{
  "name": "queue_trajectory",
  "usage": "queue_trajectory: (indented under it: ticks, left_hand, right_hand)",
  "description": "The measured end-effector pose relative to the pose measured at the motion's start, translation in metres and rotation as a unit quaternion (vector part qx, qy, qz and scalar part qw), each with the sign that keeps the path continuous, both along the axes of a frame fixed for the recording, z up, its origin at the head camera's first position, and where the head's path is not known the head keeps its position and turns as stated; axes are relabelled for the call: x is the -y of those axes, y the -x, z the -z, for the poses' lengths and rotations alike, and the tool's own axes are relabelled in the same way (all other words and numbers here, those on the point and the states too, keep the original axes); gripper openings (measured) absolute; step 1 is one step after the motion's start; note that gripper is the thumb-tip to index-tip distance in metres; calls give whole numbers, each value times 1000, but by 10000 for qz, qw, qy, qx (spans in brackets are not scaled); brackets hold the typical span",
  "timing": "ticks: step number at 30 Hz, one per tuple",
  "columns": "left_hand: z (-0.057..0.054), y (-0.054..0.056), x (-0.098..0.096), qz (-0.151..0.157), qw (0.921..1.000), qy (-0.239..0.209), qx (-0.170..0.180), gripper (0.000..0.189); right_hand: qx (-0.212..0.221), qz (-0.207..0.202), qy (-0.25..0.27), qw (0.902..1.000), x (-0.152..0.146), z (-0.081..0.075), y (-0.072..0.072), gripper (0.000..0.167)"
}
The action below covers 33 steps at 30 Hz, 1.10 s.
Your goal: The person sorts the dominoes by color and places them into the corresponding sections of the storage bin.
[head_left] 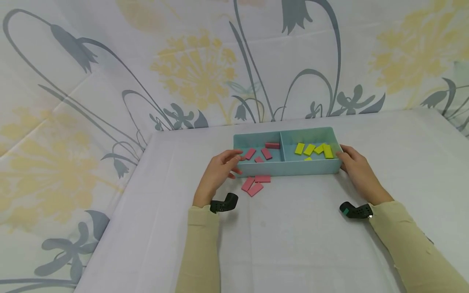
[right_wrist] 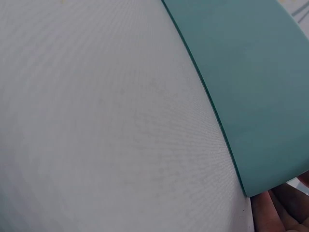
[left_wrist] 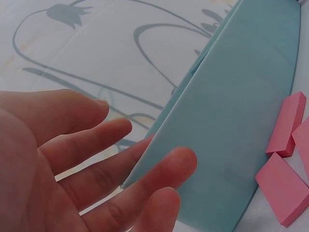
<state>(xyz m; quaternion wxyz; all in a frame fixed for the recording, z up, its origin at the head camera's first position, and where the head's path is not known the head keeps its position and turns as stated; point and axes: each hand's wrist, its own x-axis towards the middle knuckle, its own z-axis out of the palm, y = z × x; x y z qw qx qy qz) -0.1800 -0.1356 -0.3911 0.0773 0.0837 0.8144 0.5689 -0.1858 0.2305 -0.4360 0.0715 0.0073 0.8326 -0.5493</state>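
Note:
A light blue two-compartment box [head_left: 289,168] stands on the white cloth. Small pink blocks [head_left: 266,153] lie in its left compartment, and several yellow blocks [head_left: 327,151] in the right one. My left hand [head_left: 218,173] is at the left end with fingers spread and loosely extended; in the left wrist view some of its fingers [left_wrist: 166,169] overlap the box's corner. At the other end, my right hand [head_left: 360,173] grips the box, thumb at the rim and fingers outside the wall. Those fingertips are mostly hidden in the right wrist view, behind the box's corner.
Three pink blocks [head_left: 255,189] lie on the cloth just in front of the box's left part. A flower-patterned sheet [head_left: 198,65] rises behind the table and along its left side. Black bands [head_left: 224,203] sit on both wrists.

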Motion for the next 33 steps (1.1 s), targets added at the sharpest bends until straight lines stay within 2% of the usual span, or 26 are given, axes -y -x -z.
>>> queue_trajectory:
  ticks: [17, 19, 24, 26, 33]
  left_hand:
    - [-2, -1, 0, -88, 9995, -284, -57, 29]
    - [-9, -5, -2, -44, 9995, -311, -8, 29]
    - [-9, -4, -3, 49, 9997, -235, 54, 31]
    - [-2, 0, -2, 106, 9998, -177, 48, 31]
    - [-4, -2, -3, 491, 9985, 93, 203, 29]
  right_hand:
    - [-22, -34, 14, 10000, 0, -1, -2, 74]
    - [-28, -43, -13, 10000, 0, -1, -2, 73]
    - [-35, -58, 57, 10000, 0, 1, -1, 72]
    - [-39, -45, 58, 10000, -1, 2, -1, 72]
    - [-48, -7, 31, 10000, -1, 1, -1, 73]
